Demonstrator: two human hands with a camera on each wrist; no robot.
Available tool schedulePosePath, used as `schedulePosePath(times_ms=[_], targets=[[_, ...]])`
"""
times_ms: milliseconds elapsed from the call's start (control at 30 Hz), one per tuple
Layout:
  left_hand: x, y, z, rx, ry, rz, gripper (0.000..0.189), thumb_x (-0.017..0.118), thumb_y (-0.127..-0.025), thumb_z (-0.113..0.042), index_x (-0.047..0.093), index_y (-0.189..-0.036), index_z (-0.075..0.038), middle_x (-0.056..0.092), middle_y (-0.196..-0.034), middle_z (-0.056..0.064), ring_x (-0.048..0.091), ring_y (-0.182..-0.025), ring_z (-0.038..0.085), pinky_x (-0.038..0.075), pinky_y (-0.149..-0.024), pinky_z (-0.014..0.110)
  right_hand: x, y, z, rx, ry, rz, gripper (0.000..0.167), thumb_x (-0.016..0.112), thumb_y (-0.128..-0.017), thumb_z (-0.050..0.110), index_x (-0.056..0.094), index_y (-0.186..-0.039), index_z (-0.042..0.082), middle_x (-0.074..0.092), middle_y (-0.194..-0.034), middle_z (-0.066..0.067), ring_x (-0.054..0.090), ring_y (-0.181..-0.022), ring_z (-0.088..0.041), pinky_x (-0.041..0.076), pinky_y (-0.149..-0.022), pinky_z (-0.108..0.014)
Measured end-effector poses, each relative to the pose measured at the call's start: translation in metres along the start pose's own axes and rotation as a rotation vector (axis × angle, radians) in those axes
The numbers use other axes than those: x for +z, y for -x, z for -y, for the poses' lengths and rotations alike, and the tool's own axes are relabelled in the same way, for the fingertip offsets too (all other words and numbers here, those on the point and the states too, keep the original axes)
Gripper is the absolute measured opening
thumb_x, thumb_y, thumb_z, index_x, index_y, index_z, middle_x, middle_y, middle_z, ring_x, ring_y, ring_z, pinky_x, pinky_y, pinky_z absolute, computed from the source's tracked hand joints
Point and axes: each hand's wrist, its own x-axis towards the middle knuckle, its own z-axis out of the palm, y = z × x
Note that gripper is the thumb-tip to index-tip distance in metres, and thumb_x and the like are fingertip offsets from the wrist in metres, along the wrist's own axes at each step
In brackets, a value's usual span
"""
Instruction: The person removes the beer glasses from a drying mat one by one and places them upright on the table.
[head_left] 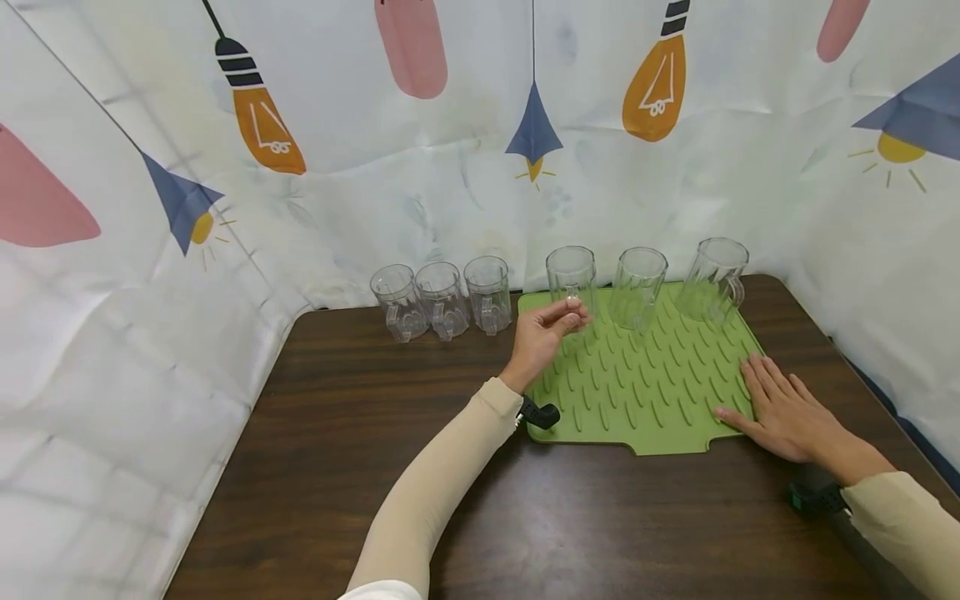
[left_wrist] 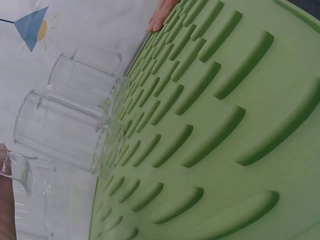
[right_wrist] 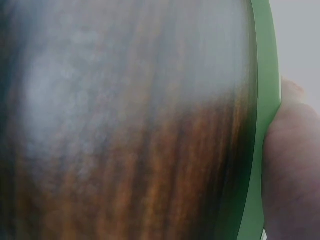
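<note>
My left hand (head_left: pixel 542 337) pinches the handle of a clear glass mug (head_left: pixel 568 268) at the back left of a green ridged drying mat (head_left: pixel 622 404). In the left wrist view, fingertips meet that mug's handle (left_wrist: pixel 21 172) at the lower left edge. Two more clear mugs stand to its right on the mat, a middle one (head_left: pixel 640 279) and a right one (head_left: pixel 718 275) whose handle faces right. With fingers spread, my right hand (head_left: pixel 787 417) rests flat on the mat's right front edge. The right wrist view shows part of that hand (right_wrist: pixel 292 165) against the green edge.
Three clear mugs, a left one (head_left: pixel 401 304), a middle one (head_left: pixel 442 302) and a right one (head_left: pixel 488 296), stand in a row left of the mat, handles toward me. A dark wooden table (head_left: pixel 360 433) lies under everything. Behind it hangs a printed white curtain (head_left: pixel 465 183).
</note>
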Motion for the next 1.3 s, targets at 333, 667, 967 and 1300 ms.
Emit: schedulePosePath(times_ms=[333,667,967,1300], targets=[[-0.003,0.003,-0.011,0.028,-0.003,0.016,0.029,0.063,-0.099,0.001,0.068,-0.127,0.009,0.070,-0.117,0.037,0.076,-0.105,0.039,0.065,-0.092,0.040,0.000,0.001,0.001,0.002,0.010,-0.004,0.104,0.045,-0.104,0.064,0.000,-0.162,-0.009,-0.007,-0.168,-0.037,-0.006,-0.157,-0.055,0.004,-0.121,-0.078],[-0.005,0.007,-0.025,0.059,-0.082,0.004,0.026,0.062,-0.100,0.001,0.069,-0.123,0.010,0.072,-0.114,0.035,0.071,-0.108,0.050,0.065,-0.092,0.036,-0.002,0.002,0.002,0.000,0.013,0.003,0.103,0.045,-0.104,0.063,0.000,-0.162,-0.010,-0.006,-0.168,-0.037,-0.006,-0.157,-0.055,0.003,-0.121,-0.078],[-0.006,0.008,-0.035,0.126,-0.147,0.021,0.029,0.062,-0.101,-0.001,0.067,-0.125,0.013,0.072,-0.114,0.034,0.072,-0.107,0.048,0.064,-0.092,0.032,0.001,0.001,-0.002,-0.012,0.015,-0.009,0.103,0.045,-0.104,0.064,0.001,-0.162,-0.010,-0.006,-0.168,-0.037,-0.008,-0.157,-0.055,-0.004,-0.123,-0.076],[-0.008,0.014,-0.044,0.207,-0.239,0.057,0.026,0.063,-0.100,-0.002,0.070,-0.122,0.010,0.074,-0.111,0.031,0.074,-0.103,0.044,0.062,-0.095,0.027,0.000,0.003,0.000,-0.019,0.021,-0.017,0.103,0.045,-0.104,0.063,0.000,-0.161,-0.010,-0.007,-0.168,-0.037,-0.009,-0.157,-0.055,-0.004,-0.123,-0.076]])
